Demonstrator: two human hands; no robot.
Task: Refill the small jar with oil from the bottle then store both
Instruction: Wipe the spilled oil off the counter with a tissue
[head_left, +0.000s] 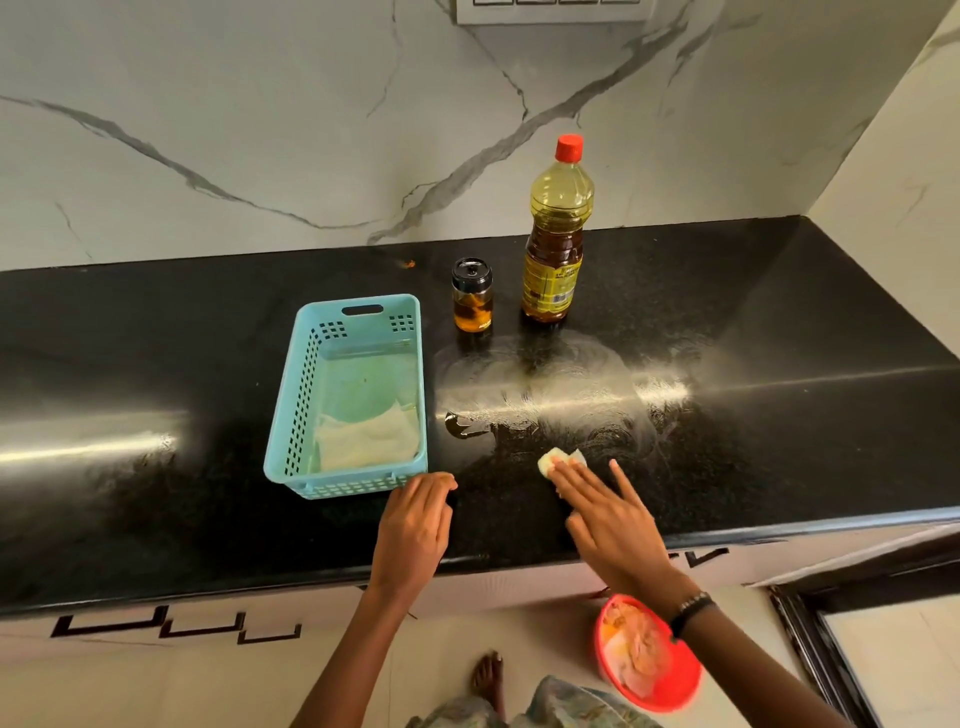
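**Wiping the oily smear, jar and bottle waiting behind**

Pressing a small pale wipe (561, 460) flat on the black surface (156, 338) with the right hand (613, 512), fingers straight and spread, only the tip of the wipe showing past the fingertips. Resting the left hand (415, 525) just beside the near right corner of the blue basket (291, 415), fingers loosely curled, holding nothing as far as can be seen. Leaving a cloudy smear (535, 384) and a small dark puddle (462, 426) ahead of the wipe.

Standing upright at the back, both closed: the small jar (471, 296) with its black lid, partly filled with amber oil, and the tall bottle (556, 234) with its red cap, just right of the jar and apart from it. Lying well apart from both hands, straight ahead and beyond the smear, long axes vertical. Judging the right hand nearer to the bottle, the left hand nearer to the jar and to the basket, which stands left of the jar with a folded cloth (366, 439) inside. Reaching forward over the wet patch probably being needed for storing.
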